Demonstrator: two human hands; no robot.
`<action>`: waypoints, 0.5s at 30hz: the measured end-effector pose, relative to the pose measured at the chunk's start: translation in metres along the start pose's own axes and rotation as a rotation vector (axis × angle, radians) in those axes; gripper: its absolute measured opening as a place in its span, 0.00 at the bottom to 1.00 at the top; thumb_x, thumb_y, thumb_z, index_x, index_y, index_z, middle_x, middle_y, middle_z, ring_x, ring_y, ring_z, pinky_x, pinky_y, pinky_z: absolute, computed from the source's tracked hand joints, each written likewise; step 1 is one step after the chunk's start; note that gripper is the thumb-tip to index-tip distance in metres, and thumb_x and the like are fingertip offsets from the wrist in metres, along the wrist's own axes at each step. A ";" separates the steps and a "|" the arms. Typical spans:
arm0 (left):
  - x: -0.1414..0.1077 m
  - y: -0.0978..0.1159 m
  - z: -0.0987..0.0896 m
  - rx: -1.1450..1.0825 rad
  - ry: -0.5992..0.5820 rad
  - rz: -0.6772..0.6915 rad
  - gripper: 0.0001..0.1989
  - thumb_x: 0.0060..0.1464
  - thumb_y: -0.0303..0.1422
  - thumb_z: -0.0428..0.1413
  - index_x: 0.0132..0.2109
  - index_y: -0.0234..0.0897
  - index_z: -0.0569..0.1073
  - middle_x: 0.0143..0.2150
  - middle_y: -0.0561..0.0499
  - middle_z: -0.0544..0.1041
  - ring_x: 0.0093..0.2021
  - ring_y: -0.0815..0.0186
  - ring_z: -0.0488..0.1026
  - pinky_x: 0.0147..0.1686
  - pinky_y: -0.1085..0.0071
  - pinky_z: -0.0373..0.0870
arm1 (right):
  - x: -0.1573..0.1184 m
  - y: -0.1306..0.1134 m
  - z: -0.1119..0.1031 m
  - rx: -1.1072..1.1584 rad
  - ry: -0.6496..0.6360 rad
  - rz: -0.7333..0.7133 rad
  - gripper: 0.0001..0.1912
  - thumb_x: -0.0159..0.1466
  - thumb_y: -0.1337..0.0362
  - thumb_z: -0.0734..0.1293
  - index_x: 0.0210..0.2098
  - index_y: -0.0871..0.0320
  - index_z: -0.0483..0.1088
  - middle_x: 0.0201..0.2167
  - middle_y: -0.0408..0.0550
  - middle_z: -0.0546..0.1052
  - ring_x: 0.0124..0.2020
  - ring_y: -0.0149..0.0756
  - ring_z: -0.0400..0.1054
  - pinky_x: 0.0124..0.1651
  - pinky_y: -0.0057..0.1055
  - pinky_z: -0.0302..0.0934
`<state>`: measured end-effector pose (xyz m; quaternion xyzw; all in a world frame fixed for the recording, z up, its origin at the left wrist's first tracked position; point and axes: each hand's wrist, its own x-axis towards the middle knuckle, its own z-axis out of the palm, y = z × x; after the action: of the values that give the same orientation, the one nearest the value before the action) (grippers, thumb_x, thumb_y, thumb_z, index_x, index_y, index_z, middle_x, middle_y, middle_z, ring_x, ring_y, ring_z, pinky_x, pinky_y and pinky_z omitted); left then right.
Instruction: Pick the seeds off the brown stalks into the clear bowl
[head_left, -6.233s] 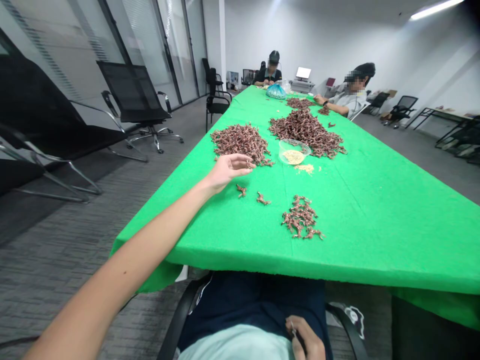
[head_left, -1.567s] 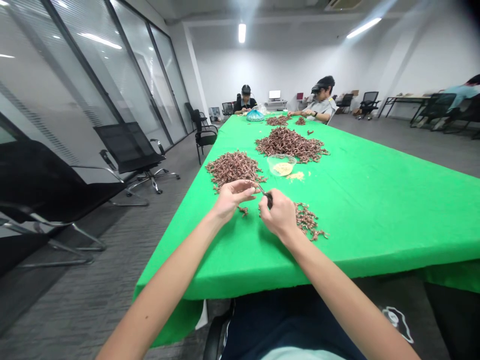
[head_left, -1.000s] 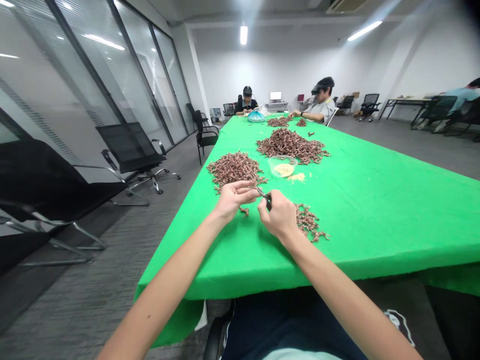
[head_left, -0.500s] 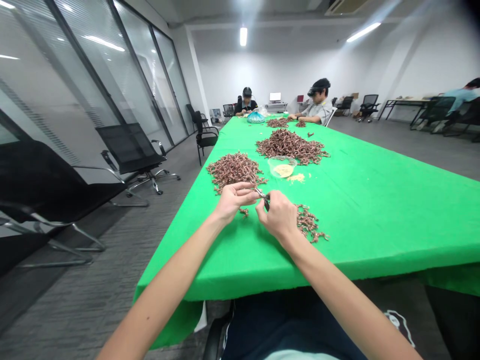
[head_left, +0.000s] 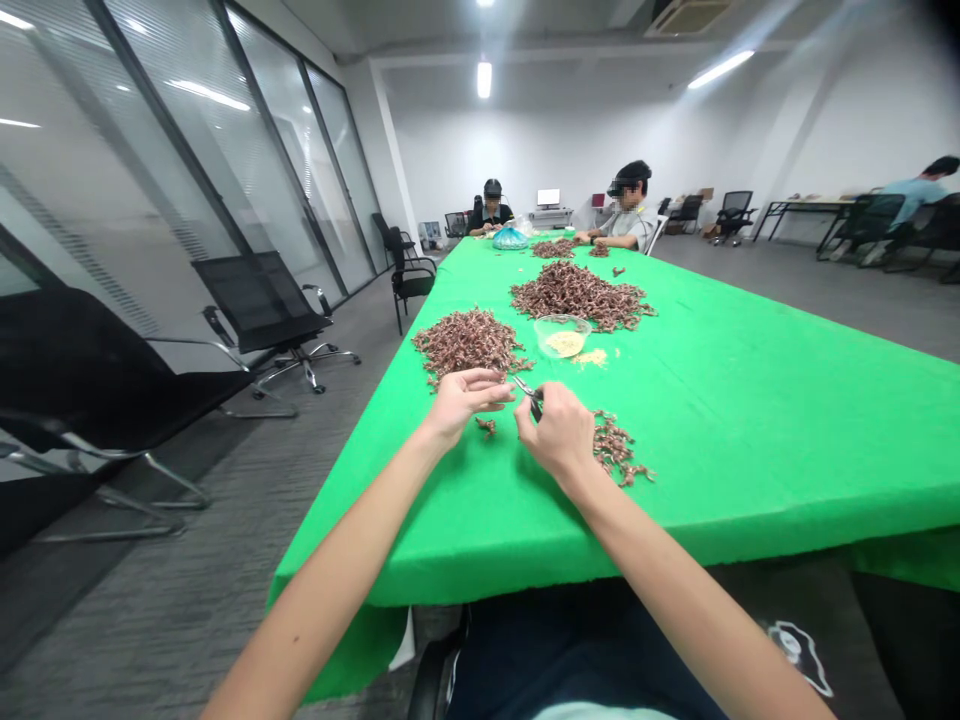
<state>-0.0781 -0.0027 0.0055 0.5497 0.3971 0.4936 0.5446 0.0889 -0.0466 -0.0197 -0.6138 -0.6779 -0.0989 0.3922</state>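
Observation:
My right hand is shut on a small metal-tipped tool, perhaps tweezers or snips, mostly hidden in my fingers. Its tip points towards my left hand, which hovers over the green tablecloth with fingers slightly curled. Whether those fingertips pinch anything is too small to tell. A loose brown piece lies just beneath my left hand. Close to my right hand is a small heap of brown moulded pieces, and a larger heap sits beyond my left hand.
A bigger brown heap and a clear bowl of yellow granules lie farther along the table. Two co-workers sit at the far end near a blue bag. Black chairs stand left of the table.
My hands stay close together with the tool near my left fingertips, shifting only slightly. The view has tilted a little, and the co-worker on the right has leaned slightly left.

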 end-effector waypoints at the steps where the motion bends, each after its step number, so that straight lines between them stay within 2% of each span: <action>1: 0.001 0.000 -0.002 0.017 0.017 -0.019 0.24 0.37 0.36 0.72 0.41 0.31 0.77 0.40 0.39 0.82 0.37 0.56 0.81 0.40 0.61 0.76 | 0.001 0.001 0.000 0.014 0.004 0.019 0.14 0.66 0.56 0.58 0.35 0.60 0.68 0.31 0.51 0.73 0.33 0.37 0.65 0.32 0.30 0.47; 6: 0.004 -0.004 -0.009 0.172 0.075 -0.040 0.22 0.33 0.37 0.73 0.36 0.31 0.78 0.30 0.43 0.81 0.28 0.59 0.78 0.34 0.62 0.74 | 0.002 0.002 -0.001 0.063 0.006 0.072 0.14 0.66 0.56 0.59 0.35 0.60 0.68 0.31 0.50 0.74 0.31 0.37 0.65 0.32 0.30 0.47; 9: 0.007 -0.009 -0.012 0.244 0.092 0.016 0.20 0.34 0.39 0.72 0.34 0.32 0.78 0.30 0.43 0.80 0.27 0.60 0.77 0.33 0.62 0.73 | 0.002 0.000 -0.002 0.090 -0.010 0.086 0.13 0.65 0.56 0.60 0.35 0.60 0.68 0.30 0.50 0.74 0.31 0.37 0.66 0.32 0.30 0.47; 12: 0.012 -0.013 -0.018 0.349 0.135 0.112 0.18 0.35 0.40 0.71 0.32 0.32 0.80 0.32 0.43 0.81 0.29 0.60 0.77 0.37 0.61 0.73 | 0.003 -0.002 -0.004 0.122 -0.040 0.114 0.13 0.65 0.56 0.60 0.35 0.59 0.69 0.31 0.50 0.75 0.31 0.36 0.66 0.32 0.30 0.47; 15: 0.015 -0.013 -0.026 0.512 0.168 0.173 0.16 0.39 0.41 0.68 0.34 0.33 0.81 0.36 0.42 0.82 0.37 0.56 0.78 0.44 0.59 0.71 | 0.003 -0.003 -0.007 0.157 -0.070 0.139 0.12 0.65 0.56 0.60 0.35 0.59 0.69 0.31 0.51 0.75 0.31 0.36 0.66 0.32 0.30 0.47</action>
<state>-0.0994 0.0182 -0.0076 0.6583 0.5042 0.4658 0.3088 0.0893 -0.0489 -0.0123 -0.6300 -0.6527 0.0035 0.4209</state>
